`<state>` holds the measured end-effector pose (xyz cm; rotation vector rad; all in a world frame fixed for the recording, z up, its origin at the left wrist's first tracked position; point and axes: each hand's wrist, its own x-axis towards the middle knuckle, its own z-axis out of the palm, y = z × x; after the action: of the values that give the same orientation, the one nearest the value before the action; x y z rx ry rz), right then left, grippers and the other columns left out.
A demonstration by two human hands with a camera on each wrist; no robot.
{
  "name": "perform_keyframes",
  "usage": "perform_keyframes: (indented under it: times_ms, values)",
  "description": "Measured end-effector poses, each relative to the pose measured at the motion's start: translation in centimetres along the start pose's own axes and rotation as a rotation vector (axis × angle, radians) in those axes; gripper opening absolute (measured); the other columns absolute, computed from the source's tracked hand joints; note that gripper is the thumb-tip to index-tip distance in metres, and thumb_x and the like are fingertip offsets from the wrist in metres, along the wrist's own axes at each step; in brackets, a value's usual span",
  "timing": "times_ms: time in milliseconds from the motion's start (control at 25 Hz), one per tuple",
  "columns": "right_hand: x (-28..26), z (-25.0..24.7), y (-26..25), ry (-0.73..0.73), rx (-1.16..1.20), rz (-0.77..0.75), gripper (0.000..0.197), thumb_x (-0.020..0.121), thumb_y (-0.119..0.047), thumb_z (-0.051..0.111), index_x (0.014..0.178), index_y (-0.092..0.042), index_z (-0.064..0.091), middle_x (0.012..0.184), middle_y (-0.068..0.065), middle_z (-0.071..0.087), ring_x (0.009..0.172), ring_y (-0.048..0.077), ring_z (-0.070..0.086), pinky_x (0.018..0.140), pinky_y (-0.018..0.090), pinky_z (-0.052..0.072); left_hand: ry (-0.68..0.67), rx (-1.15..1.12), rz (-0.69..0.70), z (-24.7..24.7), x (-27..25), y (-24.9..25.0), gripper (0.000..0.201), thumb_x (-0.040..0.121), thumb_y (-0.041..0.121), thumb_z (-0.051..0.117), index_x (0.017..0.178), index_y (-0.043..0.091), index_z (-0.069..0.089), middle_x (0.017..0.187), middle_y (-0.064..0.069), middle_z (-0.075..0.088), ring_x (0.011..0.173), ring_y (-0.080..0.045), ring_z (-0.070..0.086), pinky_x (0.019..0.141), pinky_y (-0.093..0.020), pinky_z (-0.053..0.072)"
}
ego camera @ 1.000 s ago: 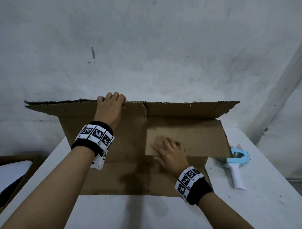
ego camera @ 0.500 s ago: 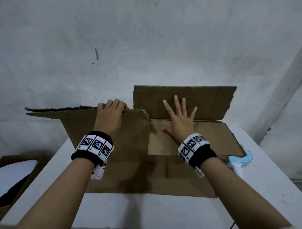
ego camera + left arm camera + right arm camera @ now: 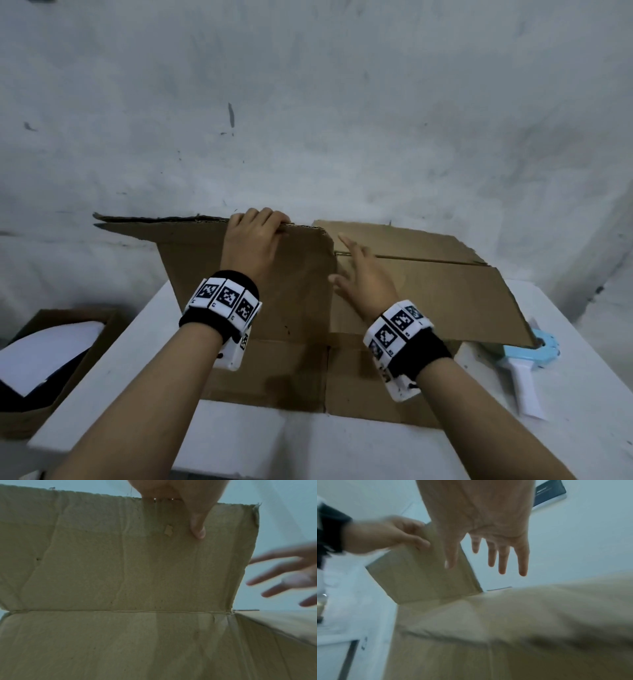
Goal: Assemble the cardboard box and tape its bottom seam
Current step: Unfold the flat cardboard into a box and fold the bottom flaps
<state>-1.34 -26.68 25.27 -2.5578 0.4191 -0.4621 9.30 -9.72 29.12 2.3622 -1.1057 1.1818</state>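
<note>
A brown cardboard box lies unfolded on the white table. My left hand grips the top edge of the upright left flap, fingers curled over it and thumb on the near face. My right hand hovers with spread, straight fingers just right of that flap, above the lowered right flap; whether it touches the cardboard is unclear. The far flap lies back behind it. A blue and white tape dispenser lies at the right, partly under the right flap.
An open cardboard box holding white and dark items stands low at the left, beside the table. A grey-white wall rises close behind the box. The table's front edge runs below my forearms.
My right hand lifted off the right flap, pressed the far flap upright, and has now drawn back leftward. That far flap has dropped back. My left hand kept its grip.
</note>
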Motion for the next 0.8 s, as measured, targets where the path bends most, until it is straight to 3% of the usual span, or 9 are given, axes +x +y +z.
perform_keyframes:
  times_ms: [120,240,360,480,560,640,800]
  values:
    - [-1.2,0.6,-4.2,0.155,0.245,-0.146,0.065,0.085,-0.036,0.059,0.141,-0.039,0.024,0.141,0.0,0.043,0.125,0.022,0.048,0.096,0.043,0.048,-0.02,-0.014,0.038,-0.2,-0.1,-0.3,0.026,0.078,0.025,0.044,0.086,0.016,0.068,0.075,0.001,0.071,0.068,-0.024,0.066,0.068,-0.027,0.026]
    - [-1.5,-0.5,-8.1,0.219,0.044,-0.22,0.05,0.09,-0.027,0.053,0.138,-0.029,0.036,0.137,0.001,0.048,0.126,0.022,0.045,0.103,0.04,0.04,-0.031,-0.003,0.117,-0.6,-0.2,-1.5,0.023,0.076,0.022,0.048,0.084,0.016,0.068,0.07,-0.001,0.07,0.062,-0.024,0.066,0.065,-0.027,0.03]
    - [-0.7,-1.2,-11.0,0.136,-0.3,-0.249,0.049,0.093,-0.017,0.045,0.14,-0.024,0.032,0.135,0.004,0.052,0.124,0.028,0.047,0.101,0.042,0.033,-0.028,-0.049,0.124,-1.4,-0.1,-2.4,0.024,0.077,0.029,0.052,0.08,0.013,0.07,0.065,-0.002,0.071,0.055,-0.024,0.065,0.054,-0.026,0.044]
    - [1.0,-2.4,-12.4,0.017,-0.485,-0.219,0.035,0.091,-0.008,0.04,0.123,-0.017,0.052,0.118,0.008,0.063,0.109,0.031,0.058,0.09,0.039,0.039,-0.061,-0.164,0.152,-2.4,-0.4,-3.5,0.026,0.078,0.03,0.052,0.081,0.014,0.072,0.068,-0.003,0.073,0.057,-0.024,0.068,0.051,-0.027,0.051]
    - [2.2,-3.3,-13.0,-0.059,-0.538,-0.193,0.032,0.09,-0.006,0.04,0.115,-0.013,0.06,0.113,0.01,0.064,0.104,0.032,0.061,0.077,0.035,0.039,-0.096,-0.192,0.104,-3.2,-0.7,-5.4,0.025,0.081,0.027,0.052,0.088,0.014,0.072,0.078,-0.003,0.076,0.067,-0.024,0.07,0.058,-0.032,0.056]
    - [3.9,-3.9,-13.2,-0.163,-0.536,-0.157,0.03,0.088,-0.006,0.045,0.111,-0.012,0.063,0.109,0.01,0.066,0.099,0.032,0.062,0.072,0.032,0.04,-0.113,-0.195,0.001,-4.3,-1.0,-7.9,0.022,0.083,0.021,0.055,0.096,0.012,0.071,0.087,-0.008,0.075,0.077,-0.028,0.07,0.068,-0.037,0.056]
    - [6.9,-4.2,-13.5,-0.328,-0.552,-0.135,0.032,0.073,-0.015,0.058,0.104,-0.015,0.067,0.1,0.007,0.07,0.087,0.028,0.066,0.079,0.036,0.055,-0.113,-0.222,-0.164,-5.3,-0.8,-11.1,0.016,0.086,0.011,0.059,0.098,0.009,0.07,0.095,-0.011,0.072,0.087,-0.029,0.066,0.075,-0.038,0.053]
